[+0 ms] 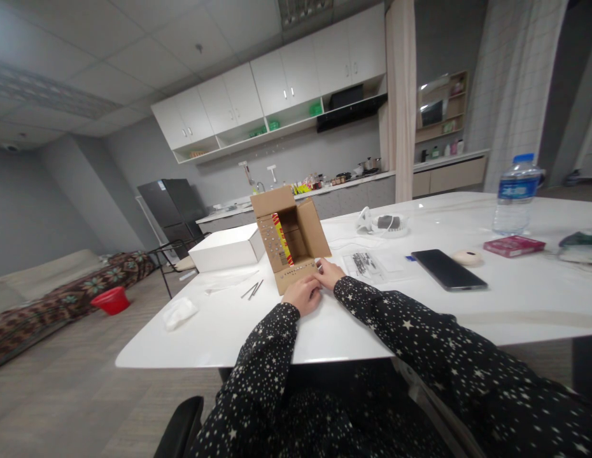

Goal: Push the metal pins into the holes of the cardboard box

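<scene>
A brown cardboard box [308,222] stands on the white table in front of me, its flaps spread and its opening facing me. Small shiny dots cover parts of its left and near flaps, and a red and yellow strip [282,238] runs along the left side. My left hand [303,294] rests at the lower edge of the near flap with its fingers curled in against it. At that flap's right corner is my right hand [329,275], fingertips drawn together close to the left hand's fingers. Anything small between those fingertips is too tiny to make out.
Left of the box are a white box [226,248], thin metal rods [253,290] and crumpled white tissue [180,313]. Rightward lie a clear plastic packet [365,266], a phone [449,270], a dark pink box [514,246] and a water bottle [515,197]. A white corded device [389,224] sits behind.
</scene>
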{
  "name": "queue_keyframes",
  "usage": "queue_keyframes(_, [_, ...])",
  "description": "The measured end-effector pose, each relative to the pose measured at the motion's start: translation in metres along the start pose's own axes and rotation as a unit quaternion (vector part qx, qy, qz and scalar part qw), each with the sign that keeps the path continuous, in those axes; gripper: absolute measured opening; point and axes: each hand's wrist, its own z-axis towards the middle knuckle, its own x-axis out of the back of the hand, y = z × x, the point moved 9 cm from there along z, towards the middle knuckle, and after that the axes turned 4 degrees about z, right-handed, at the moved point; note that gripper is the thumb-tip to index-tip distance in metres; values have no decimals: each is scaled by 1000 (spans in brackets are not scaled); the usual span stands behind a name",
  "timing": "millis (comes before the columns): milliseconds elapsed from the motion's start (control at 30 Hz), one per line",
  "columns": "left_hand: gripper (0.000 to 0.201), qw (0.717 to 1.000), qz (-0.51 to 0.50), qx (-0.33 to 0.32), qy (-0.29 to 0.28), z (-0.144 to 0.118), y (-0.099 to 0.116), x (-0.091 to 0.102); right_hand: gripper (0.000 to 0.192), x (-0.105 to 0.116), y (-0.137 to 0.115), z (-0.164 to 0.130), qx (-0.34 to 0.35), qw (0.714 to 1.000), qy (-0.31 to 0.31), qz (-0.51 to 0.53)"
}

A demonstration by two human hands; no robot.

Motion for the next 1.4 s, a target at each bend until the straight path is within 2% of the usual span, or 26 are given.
queue_keyframes(1400, [18, 1000, 13, -5, -4, 0, 2, -1, 29, 1, -1, -1, -8, 1000, 1, 2])
